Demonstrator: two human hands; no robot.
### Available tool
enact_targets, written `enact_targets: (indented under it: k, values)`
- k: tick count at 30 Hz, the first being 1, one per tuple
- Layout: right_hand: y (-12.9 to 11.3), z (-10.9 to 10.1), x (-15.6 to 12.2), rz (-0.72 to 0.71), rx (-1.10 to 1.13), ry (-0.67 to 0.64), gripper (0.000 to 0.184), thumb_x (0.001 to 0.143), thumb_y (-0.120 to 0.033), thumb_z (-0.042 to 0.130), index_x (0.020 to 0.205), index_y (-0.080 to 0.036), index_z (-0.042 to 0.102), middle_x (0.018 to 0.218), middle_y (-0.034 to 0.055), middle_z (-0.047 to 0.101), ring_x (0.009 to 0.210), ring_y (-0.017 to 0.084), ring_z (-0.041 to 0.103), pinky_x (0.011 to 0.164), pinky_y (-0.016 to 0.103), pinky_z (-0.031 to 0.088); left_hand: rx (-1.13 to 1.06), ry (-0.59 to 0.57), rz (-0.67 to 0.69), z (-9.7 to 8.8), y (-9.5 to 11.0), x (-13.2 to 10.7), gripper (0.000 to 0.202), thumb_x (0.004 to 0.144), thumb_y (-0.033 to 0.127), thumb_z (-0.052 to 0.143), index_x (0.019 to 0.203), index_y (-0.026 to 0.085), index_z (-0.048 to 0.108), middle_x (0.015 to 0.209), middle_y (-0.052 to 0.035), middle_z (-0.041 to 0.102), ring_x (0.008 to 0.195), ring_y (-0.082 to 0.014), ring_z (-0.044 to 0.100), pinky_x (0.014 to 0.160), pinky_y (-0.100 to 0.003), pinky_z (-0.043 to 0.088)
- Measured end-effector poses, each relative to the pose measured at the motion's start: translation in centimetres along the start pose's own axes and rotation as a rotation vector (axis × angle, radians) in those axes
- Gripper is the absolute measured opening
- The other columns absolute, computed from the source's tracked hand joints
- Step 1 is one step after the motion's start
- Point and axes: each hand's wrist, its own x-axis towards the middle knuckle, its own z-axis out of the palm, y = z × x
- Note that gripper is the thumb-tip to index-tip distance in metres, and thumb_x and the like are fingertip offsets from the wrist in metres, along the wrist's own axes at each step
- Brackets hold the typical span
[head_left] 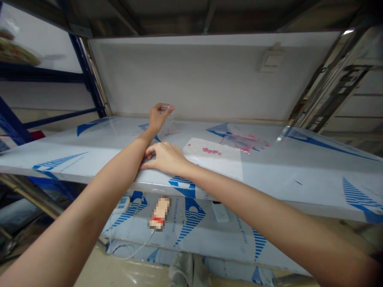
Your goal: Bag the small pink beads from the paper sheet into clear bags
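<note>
My left hand [161,113] is raised above the back part of the shelf, its fingers pinching a clear plastic bag [171,124] that hangs down. Nearer the front edge, my right hand [166,158] rests low with curled fingers; their tips are close to my left forearm, and whatever they may hold is hidden. A white sheet of paper [221,165] lies to the right of that hand. On the paper sit several small pink beads [212,151] in a loose row, with one apart at the left. Behind it is another clear bag [239,140] with more pink beads about it.
The shelf top [284,175] is covered in blue-printed protective film. Below it, a lower shelf [191,235] carries a blurred-out phone-like item [160,213] on a white cable, a power strip [122,204] and a white device [220,212]. Blue posts [86,75] stand at left.
</note>
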Motion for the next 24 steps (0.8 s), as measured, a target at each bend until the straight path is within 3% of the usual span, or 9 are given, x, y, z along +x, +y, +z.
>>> enact_targets:
  k: [4,7,10,14,16,19,24]
  values:
    - [-0.1,1.2,0.4,0.033,0.078,0.051,0.009,0.077,-0.028,0.075,0.084,-0.022,0.075,0.086,0.0008,0.074,0.083,0.017,0.066,0.067,0.027,0.041,-0.012,0.015,-0.008,-0.3,-0.2,0.0,0.035,0.072,0.045,0.072,0.091,0.016,0.067,0.095,-0.0098,0.073,0.089,-0.0181,0.066,0.084,-0.029,0.049]
    - [0.4,0.5,0.2,0.039,0.123,0.081,0.007,0.076,-0.025,0.076,0.083,-0.023,0.076,0.084,-0.0002,0.075,0.082,0.016,0.067,0.070,0.027,0.043,-0.018,-0.021,0.009,-0.2,0.3,0.0,0.035,0.073,0.044,0.071,0.092,0.016,0.068,0.096,-0.0103,0.073,0.089,-0.0180,0.066,0.085,-0.029,0.049]
    - [2.5,-2.1,0.0,0.116,0.170,0.199,0.010,0.076,-0.026,0.075,0.085,-0.023,0.076,0.086,0.0003,0.075,0.080,0.016,0.067,0.073,0.028,0.046,0.013,-0.088,0.019,0.2,1.3,-0.4,0.031,0.072,0.040,0.073,0.092,0.017,0.067,0.096,-0.0087,0.073,0.088,-0.0180,0.066,0.085,-0.030,0.048]
    - [7.7,-7.7,-0.6,0.146,0.214,0.630,0.014,0.077,-0.022,0.072,0.090,-0.019,0.074,0.089,0.0042,0.074,0.079,0.016,0.066,0.075,0.030,0.048,0.071,-0.190,0.133,1.7,3.5,-1.8,0.033,0.072,0.038,0.074,0.097,0.017,0.068,0.101,-0.0080,0.072,0.095,-0.0193,0.064,0.088,-0.030,0.045]
    - [10.1,-10.1,-1.2,0.133,0.252,0.736,0.017,0.076,-0.022,0.072,0.092,-0.017,0.073,0.089,0.0063,0.073,0.074,0.016,0.064,0.071,0.031,0.050,0.081,-0.252,0.211,2.6,4.8,-3.0,0.038,0.070,0.041,0.077,0.099,0.017,0.068,0.103,-0.0079,0.071,0.097,-0.0202,0.063,0.090,-0.031,0.044]
    - [11.9,-11.8,-1.8,0.115,0.253,0.707,0.017,0.073,-0.023,0.074,0.089,-0.016,0.073,0.089,0.0071,0.073,0.069,0.015,0.062,0.068,0.031,0.050,0.080,-0.351,0.303,3.6,6.3,-4.6,0.042,0.067,0.044,0.080,0.097,0.017,0.069,0.102,-0.0069,0.070,0.095,-0.0207,0.062,0.090,-0.032,0.043]
    - [12.2,-10.8,-1.9,0.118,0.130,0.595,0.015,0.075,-0.028,0.072,0.084,-0.016,0.073,0.084,0.0062,0.073,0.075,0.018,0.065,0.073,0.031,0.050,0.132,-0.434,0.346,3.9,7.1,-5.3,0.041,0.067,0.048,0.079,0.092,0.018,0.068,0.097,-0.0063,0.070,0.093,-0.0219,0.061,0.089,-0.034,0.043]
